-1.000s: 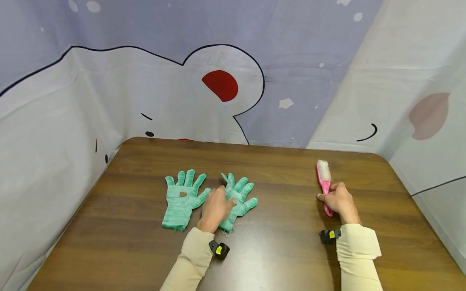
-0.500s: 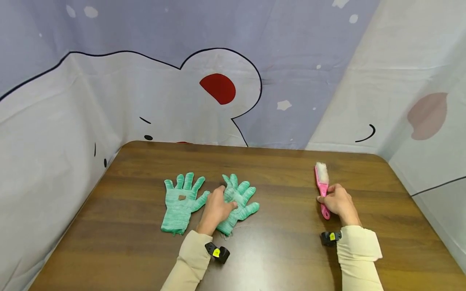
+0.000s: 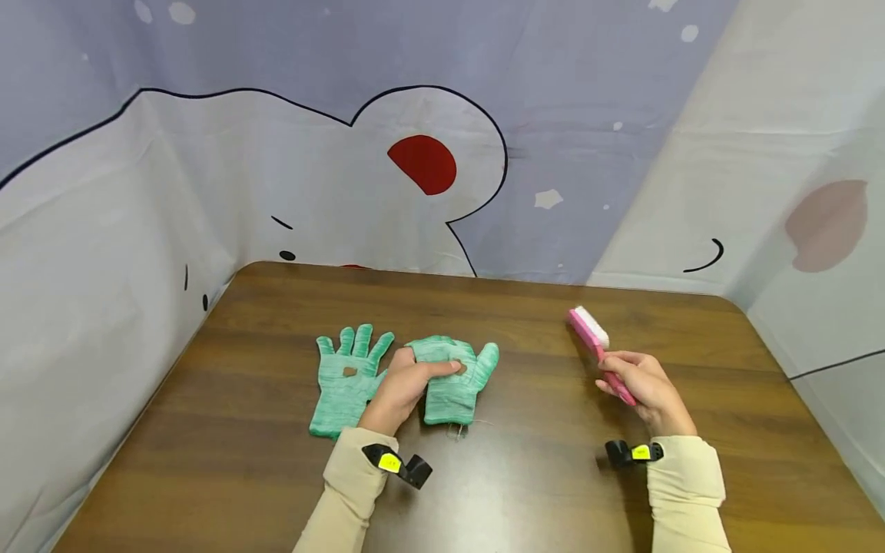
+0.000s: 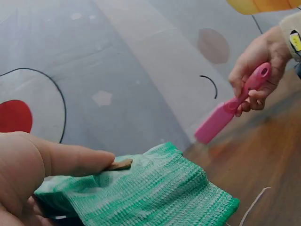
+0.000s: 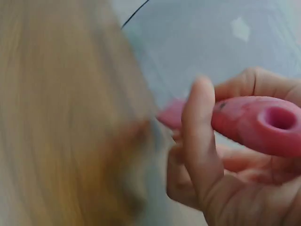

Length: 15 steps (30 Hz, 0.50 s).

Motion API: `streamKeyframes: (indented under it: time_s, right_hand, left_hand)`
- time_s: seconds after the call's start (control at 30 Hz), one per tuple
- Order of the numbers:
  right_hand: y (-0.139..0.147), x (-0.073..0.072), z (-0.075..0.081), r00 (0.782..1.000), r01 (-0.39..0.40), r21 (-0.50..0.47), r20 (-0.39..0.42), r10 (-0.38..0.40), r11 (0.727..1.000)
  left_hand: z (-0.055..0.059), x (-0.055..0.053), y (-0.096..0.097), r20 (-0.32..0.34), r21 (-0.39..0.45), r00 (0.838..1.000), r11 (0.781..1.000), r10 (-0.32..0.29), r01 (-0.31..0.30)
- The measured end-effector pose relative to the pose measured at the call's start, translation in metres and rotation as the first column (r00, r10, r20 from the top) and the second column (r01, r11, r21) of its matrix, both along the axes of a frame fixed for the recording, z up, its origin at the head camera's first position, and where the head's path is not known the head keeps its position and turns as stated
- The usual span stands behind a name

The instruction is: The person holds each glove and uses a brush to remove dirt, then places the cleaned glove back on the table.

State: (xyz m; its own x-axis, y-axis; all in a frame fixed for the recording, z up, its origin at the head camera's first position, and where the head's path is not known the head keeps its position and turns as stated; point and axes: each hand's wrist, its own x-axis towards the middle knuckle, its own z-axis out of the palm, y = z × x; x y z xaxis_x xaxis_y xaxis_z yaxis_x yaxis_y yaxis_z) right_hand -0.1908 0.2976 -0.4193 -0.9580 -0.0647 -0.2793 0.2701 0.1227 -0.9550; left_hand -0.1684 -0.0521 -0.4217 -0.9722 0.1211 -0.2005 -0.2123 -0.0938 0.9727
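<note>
My left hand (image 3: 399,389) grips a green knitted glove (image 3: 451,401) with the thumb on top and the fingers underneath. In the left wrist view the thumb lies against a brown patch (image 4: 121,165) on the glove, whose own fingers are bent out of sight in the head view. My right hand (image 3: 650,390) holds a pink brush (image 3: 589,330) by its handle, head tilted up to the left. White bristles show in the head view; the left wrist view shows only its pink back (image 4: 215,124). The handle's holed end (image 5: 280,117) points toward the right wrist camera.
A second green glove (image 3: 339,407) lies flat to the left, partly behind my left hand, with a brown patch (image 3: 349,372) of its own. Loose threads hang by the held glove's cuff. The wooden table (image 3: 525,476) ends at a printed cloth backdrop (image 3: 553,138).
My left hand has taken up the right-hand glove, which was lying flat with fingers spread. My right hand has raised the brush off the table and turned it, its head swinging left.
</note>
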Motion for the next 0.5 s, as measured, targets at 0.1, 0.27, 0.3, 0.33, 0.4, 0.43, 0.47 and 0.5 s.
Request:
streamKeyframes:
  time_s: [0.1, 0.27, 0.3, 0.33, 0.4, 0.43, 0.47, 0.5]
  right_hand:
    - [-0.011, 0.000, 0.004, 0.996, -0.081, -0.174, 0.005, 0.084, 0.981]
    - [-0.034, -0.003, 0.013, 0.990, -0.143, -0.290, -0.026, 0.142, 0.946]
    - [-0.040, -0.004, 0.014, 0.988, -0.156, -0.304, -0.039, 0.151, 0.940]
    - [-0.045, -0.004, 0.016, 0.986, -0.167, -0.318, -0.049, 0.160, 0.933]
    - [-0.055, -0.004, 0.019, 0.980, -0.198, -0.355, -0.074, 0.184, 0.914]
    - [-0.059, -0.004, 0.021, 0.977, -0.215, -0.373, -0.088, 0.196, 0.903]
    - [-0.064, -0.003, 0.023, 0.972, -0.234, -0.389, -0.107, 0.209, 0.891]
    - [-0.067, -0.001, 0.026, 0.968, -0.251, -0.402, -0.125, 0.219, 0.881]
  left_hand:
    - [0.003, -0.003, -0.003, 0.003, 0.077, 1.000, 0.997, 0.022, -0.023]
    - [0.007, -0.009, -0.002, -0.009, 0.176, 0.999, 0.984, 0.034, -0.032]
    - [0.008, -0.009, -0.001, -0.013, 0.194, 0.999, 0.980, 0.037, -0.034]
    - [0.009, -0.010, -0.001, -0.016, 0.212, 0.999, 0.976, 0.043, -0.038]
    - [0.010, -0.010, -0.001, -0.015, 0.247, 0.998, 0.968, 0.057, -0.051]
    - [0.011, -0.010, 0.000, -0.013, 0.260, 0.998, 0.964, 0.061, -0.056]
    - [0.011, -0.010, 0.000, -0.010, 0.275, 0.998, 0.960, 0.064, -0.058]
    - [0.012, -0.010, 0.000, -0.005, 0.281, 0.998, 0.958, 0.067, -0.063]
